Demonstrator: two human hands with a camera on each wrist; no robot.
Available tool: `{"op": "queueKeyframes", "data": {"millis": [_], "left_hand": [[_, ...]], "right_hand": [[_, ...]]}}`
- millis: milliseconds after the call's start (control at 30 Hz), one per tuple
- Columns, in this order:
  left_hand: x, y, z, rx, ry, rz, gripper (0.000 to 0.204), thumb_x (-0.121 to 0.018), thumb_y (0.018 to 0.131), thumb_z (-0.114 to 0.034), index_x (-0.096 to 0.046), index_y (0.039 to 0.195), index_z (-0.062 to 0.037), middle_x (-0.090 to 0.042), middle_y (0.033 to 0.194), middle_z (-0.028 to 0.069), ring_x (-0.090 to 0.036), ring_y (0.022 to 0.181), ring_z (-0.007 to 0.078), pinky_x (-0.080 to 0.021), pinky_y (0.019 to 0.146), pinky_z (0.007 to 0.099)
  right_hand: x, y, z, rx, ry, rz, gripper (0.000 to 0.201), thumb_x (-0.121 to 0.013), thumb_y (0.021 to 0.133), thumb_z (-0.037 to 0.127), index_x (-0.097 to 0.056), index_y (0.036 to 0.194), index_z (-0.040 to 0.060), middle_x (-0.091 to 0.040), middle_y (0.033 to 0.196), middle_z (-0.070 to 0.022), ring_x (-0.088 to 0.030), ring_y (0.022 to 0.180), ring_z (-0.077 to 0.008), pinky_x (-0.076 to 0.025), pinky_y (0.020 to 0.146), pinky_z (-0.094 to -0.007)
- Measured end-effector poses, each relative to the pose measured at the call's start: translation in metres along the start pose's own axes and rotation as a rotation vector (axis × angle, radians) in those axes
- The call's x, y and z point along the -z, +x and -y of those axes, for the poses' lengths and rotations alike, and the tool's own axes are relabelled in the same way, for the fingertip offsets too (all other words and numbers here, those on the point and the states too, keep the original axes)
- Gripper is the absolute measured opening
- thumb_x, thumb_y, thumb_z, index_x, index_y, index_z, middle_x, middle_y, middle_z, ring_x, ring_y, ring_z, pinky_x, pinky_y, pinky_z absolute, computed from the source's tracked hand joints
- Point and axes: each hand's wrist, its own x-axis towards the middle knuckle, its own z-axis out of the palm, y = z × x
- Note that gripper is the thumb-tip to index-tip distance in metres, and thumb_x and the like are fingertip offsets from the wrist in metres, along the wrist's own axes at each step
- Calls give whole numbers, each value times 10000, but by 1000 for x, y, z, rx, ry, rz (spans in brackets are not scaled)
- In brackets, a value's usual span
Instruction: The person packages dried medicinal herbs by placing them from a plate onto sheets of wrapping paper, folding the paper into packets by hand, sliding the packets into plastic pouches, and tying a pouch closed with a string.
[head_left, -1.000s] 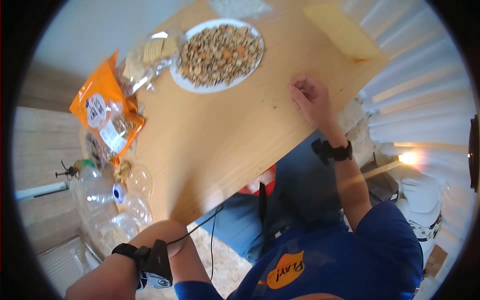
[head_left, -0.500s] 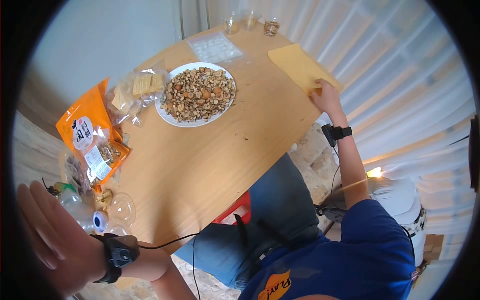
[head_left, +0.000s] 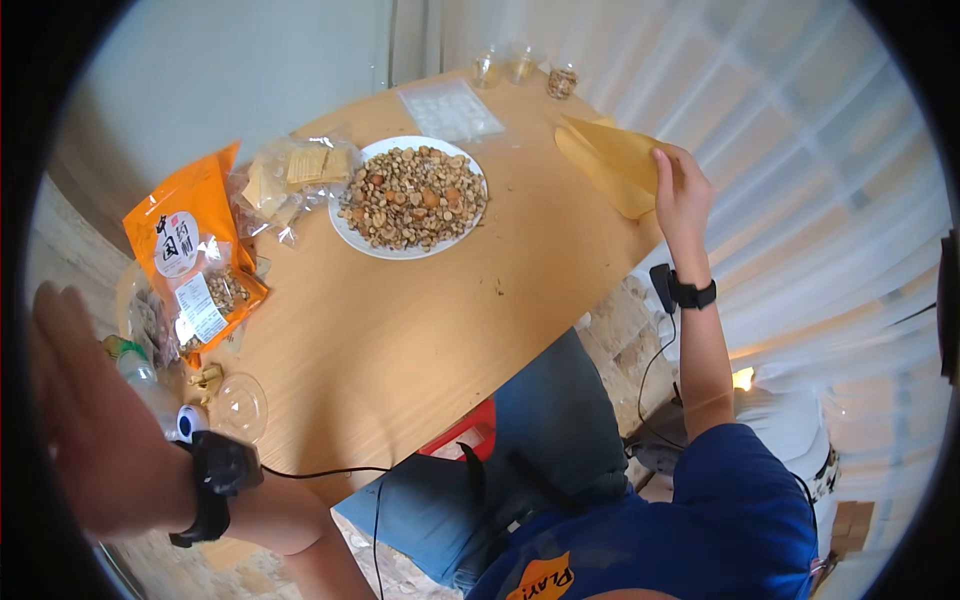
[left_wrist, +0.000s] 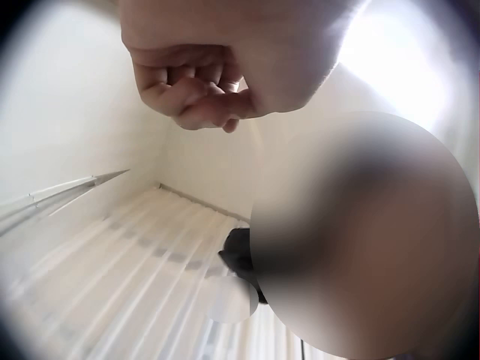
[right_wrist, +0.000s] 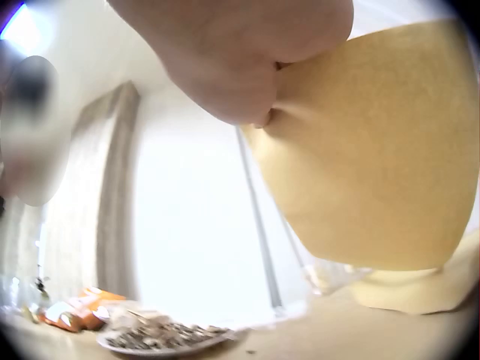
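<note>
At the table's right end my right hand pinches the edge of a yellow-brown paper sheet, lifting it at a tilt. In the right wrist view that raised sheet hangs from the fingertips, above another yellow-brown paper piece lying on the tabletop. My left hand is raised at the left edge of the head view, blurred, near the table's left end. The left wrist view shows that hand's fingers loosely curled, with nothing held.
A white plate heaped with dried slices stands mid-table. Left of it are a clear bag of pale squares and an orange pouch. A clear flat packet and several small cups stand behind. A clear lid lies front left.
My right hand reached from the bare tabletop to the paper, took hold of its edge and lifted it. The left hand rose from the table's front edge to the far left.
</note>
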Motion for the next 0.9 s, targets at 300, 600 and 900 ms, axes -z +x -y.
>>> {"op": "queueKeyframes", "data": {"millis": [300, 600, 900], "left_hand": [[-29, -28, 47, -279, 653, 1283, 678, -901, 798, -196, -586, 1372, -20, -674, 1326, 127, -618, 1275, 220, -446, 1096, 391], [15, 2, 146, 550, 478, 1377, 1033, -877, 841, -485, -362, 1556, 53, -647, 1389, 219, -640, 1282, 235, -480, 1112, 383], [8, 13, 127, 789, 164, 1226, 356, -762, 990, -294, -714, 1173, 7, -753, 921, -29, -650, 741, 41, -516, 675, 218]], "right_hand": [[18, 35, 132, -164, 949, 245, 260, -707, 1037, 177, -668, 1184, -34, -762, 1018, -58, -667, 829, -51, -510, 697, -200], [8, 61, 193, -164, 1464, 293, 313, -659, 1068, 222, -638, 1247, -34, -758, 1074, -67, -674, 921, -72, -513, 796, -217], [-44, 63, 201, -353, 1280, 531, 318, -667, 1058, 222, -640, 1250, -30, -764, 1041, -85, -671, 872, -64, -509, 759, -216]]}}
